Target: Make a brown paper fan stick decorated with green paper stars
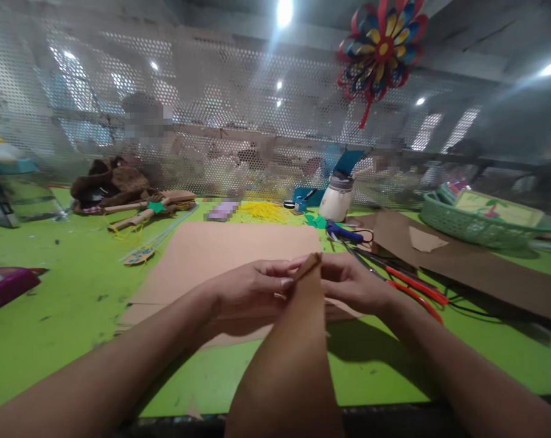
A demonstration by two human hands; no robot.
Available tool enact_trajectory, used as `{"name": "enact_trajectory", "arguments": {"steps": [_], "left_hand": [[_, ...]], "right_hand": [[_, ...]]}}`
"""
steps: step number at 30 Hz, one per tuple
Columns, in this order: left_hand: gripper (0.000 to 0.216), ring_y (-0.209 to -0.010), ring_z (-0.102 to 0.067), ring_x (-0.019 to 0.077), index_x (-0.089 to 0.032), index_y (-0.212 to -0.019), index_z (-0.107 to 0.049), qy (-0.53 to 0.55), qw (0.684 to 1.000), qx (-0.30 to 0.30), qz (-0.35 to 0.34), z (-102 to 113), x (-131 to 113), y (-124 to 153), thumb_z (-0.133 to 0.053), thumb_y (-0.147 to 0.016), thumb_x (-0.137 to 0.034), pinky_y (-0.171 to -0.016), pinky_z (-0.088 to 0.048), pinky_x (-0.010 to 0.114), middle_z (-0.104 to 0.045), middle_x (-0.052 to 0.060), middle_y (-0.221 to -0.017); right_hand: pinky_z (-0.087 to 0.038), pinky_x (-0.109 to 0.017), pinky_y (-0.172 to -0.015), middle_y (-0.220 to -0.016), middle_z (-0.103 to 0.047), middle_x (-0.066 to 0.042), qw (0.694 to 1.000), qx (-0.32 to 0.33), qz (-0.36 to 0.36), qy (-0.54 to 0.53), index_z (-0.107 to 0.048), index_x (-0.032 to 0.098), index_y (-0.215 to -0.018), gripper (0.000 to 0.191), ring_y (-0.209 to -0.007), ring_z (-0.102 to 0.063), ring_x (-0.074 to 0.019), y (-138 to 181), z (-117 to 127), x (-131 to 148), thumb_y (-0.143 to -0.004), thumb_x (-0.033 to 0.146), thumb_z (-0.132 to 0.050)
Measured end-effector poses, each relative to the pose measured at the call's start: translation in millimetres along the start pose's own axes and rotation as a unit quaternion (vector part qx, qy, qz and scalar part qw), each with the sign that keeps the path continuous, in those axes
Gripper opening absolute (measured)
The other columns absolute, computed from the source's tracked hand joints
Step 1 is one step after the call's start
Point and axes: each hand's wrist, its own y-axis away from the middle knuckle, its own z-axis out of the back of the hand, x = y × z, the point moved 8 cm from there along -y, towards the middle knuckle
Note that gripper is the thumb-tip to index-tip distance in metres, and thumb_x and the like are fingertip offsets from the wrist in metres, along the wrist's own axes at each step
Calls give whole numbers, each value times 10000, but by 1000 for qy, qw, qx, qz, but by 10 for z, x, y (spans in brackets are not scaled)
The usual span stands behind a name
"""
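Both my hands pinch the far end of a sheet of brown paper (294, 359), which curves back over the table's front edge toward me. Its far end looks folded or rolled into a narrow strip. My left hand (252, 289) grips that end from the left, thumb and fingers together. From the other side my right hand (353, 283) holds it, its fingertips partly hidden behind the paper. Beneath and beyond my hands lies a stack of tan paper sheets (239, 240) on the green table (65, 347).
Right of the stack lie red-handled scissors (416, 286), a blue-handled tool (348, 233) and dark brown card (494, 280). A green basket (476, 222) stands behind. At the back are a white jar (337, 198), yellow strips (266, 211) and paper sticks (143, 213). A colourful pinwheel (383, 48) hangs above.
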Motion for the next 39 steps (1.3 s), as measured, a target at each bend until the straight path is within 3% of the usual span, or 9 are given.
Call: {"name": "enact_trajectory", "arguments": {"steps": [4,9,14,21,27,31,33,36,39], "left_hand": [[245,-777,-646,186,-148,-984,-666,61,997,-17,43,-110,197,-5,-641,-755,-231,-747,-478,303,-684,109,-910],[247,-768,-637,168,-140,-970,-653,37,996,-66,42,-43,116,9,-662,-766,-279,-727,-480,285,-687,96,-909],[166,-566,-581,117,-121,-850,-596,14,992,-127,20,205,56,2,-606,-817,-284,-564,-428,234,-623,41,-672],[239,-585,-507,78,-113,-799,-569,-7,989,-145,-40,236,5,-24,-560,-847,-347,-551,-383,190,-566,35,-719],[234,-585,-432,72,-173,-794,-517,-105,953,-264,-102,381,-72,17,-561,-818,-402,-529,-347,171,-487,-24,-722],[237,-511,-385,85,-151,-728,-564,-256,949,-182,-19,276,-15,-42,-569,-781,-382,-476,-310,205,-449,-41,-589],[229,-497,-379,89,-139,-682,-595,-349,923,-164,5,266,-54,-37,-554,-772,-346,-471,-291,212,-448,-42,-543],[223,-587,-479,118,-126,-720,-671,-467,871,-149,-26,268,-234,-30,-552,-753,-312,-540,-342,212,-576,-9,-610],[261,-624,-526,130,-126,-771,-700,-499,853,-147,-43,333,-364,-19,-564,-752,-348,-581,-380,210,-642,11,-668]], "right_hand": [[-492,-294,-676,-745,-631,-30,996,-57,12,71,-689,163,-820,224,-670,-590,-145,-14,55,22,-789,383,-660],[-485,-309,-737,-817,-640,-48,995,-99,16,5,-674,166,-842,264,-763,-595,-167,-18,265,-55,-776,422,-665],[-458,-243,-594,-677,-586,-5,985,-139,-88,-46,-608,165,-769,350,-600,-556,-127,17,495,-303,-692,492,-709],[-336,-209,-514,-609,-477,33,963,-60,-123,233,-592,139,-725,328,-547,-419,-99,-66,383,-372,-844,436,-520],[-347,-225,-589,-629,-487,30,946,-4,-87,313,-575,153,-663,238,-620,-420,-118,-127,94,-305,-855,275,-504],[-366,-226,-583,-655,-551,9,930,-18,-66,361,-610,143,-710,261,-629,-467,-125,-133,22,-276,-873,278,-457],[-378,-230,-587,-654,-585,0,927,-51,-61,367,-635,139,-713,250,-626,-495,-129,-127,52,-268,-853,281,-485],[-402,-236,-592,-656,-624,-15,933,-88,-70,340,-666,136,-720,231,-633,-532,-140,-109,128,-276,-811,315,-552],[-425,-238,-591,-686,-650,-25,947,-113,-84,289,-678,133,-744,176,-648,-557,-148,-92,202,-286,-765,292,-605]]}}
